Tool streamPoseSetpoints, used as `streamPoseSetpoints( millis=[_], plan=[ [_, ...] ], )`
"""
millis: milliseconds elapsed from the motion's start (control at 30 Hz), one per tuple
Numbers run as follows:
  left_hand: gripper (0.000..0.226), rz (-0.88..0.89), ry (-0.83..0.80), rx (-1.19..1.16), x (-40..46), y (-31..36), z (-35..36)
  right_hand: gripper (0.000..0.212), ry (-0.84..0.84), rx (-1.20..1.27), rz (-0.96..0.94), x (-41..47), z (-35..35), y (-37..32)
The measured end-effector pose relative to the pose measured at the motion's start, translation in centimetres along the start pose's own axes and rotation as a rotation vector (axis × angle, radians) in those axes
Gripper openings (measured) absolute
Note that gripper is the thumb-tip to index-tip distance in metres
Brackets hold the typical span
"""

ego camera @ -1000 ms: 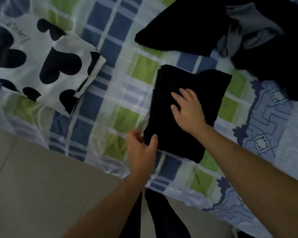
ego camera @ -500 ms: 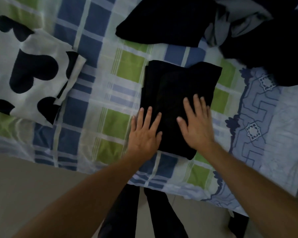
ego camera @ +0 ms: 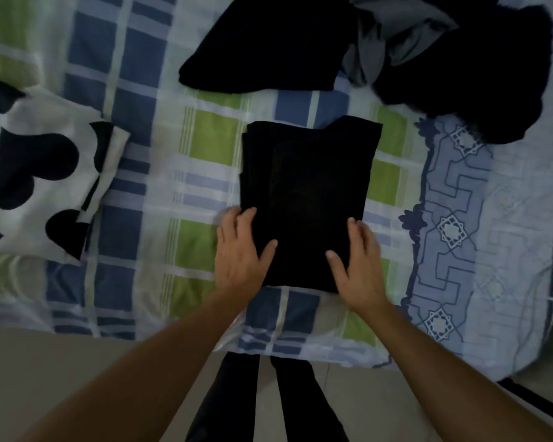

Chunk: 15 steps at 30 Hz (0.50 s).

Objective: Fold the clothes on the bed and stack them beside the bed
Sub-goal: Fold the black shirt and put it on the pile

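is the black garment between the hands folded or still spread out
Folded. The black garment lies as a compact rectangle with layered edges on the bed sheet, with the left hand and right hand at its near corners.

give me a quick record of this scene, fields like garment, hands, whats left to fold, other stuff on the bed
garment: folded black garment, flat on the plaid bedsheet
left hand: on its near left corner, fingers at the edge
right hand: on its near right corner
left to fold: dark clothes pile, with a grey garment in it
other: heart-print fabric, at left
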<state>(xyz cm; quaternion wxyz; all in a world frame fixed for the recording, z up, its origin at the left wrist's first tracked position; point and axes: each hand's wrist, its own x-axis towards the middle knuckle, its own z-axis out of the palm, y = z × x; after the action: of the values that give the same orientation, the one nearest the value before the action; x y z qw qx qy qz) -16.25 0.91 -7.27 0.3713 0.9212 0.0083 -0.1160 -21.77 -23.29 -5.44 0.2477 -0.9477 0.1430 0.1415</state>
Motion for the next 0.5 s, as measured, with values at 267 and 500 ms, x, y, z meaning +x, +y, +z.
streamPoseSetpoints(
  millis=[267, 500],
  plan=[
    [0.063, -0.620, -0.288, -0.567, 1.4, -0.1, -0.6, 0.045, -0.152, 0.860, 0.676, -0.9, -1.1, -0.5],
    [0.039, -0.772, -0.395, -0.805, 0.4, 0.6, -1.2, 0.053, -0.367, 1.045, 0.658, -0.3, -2.9, -1.2]
  ],
)
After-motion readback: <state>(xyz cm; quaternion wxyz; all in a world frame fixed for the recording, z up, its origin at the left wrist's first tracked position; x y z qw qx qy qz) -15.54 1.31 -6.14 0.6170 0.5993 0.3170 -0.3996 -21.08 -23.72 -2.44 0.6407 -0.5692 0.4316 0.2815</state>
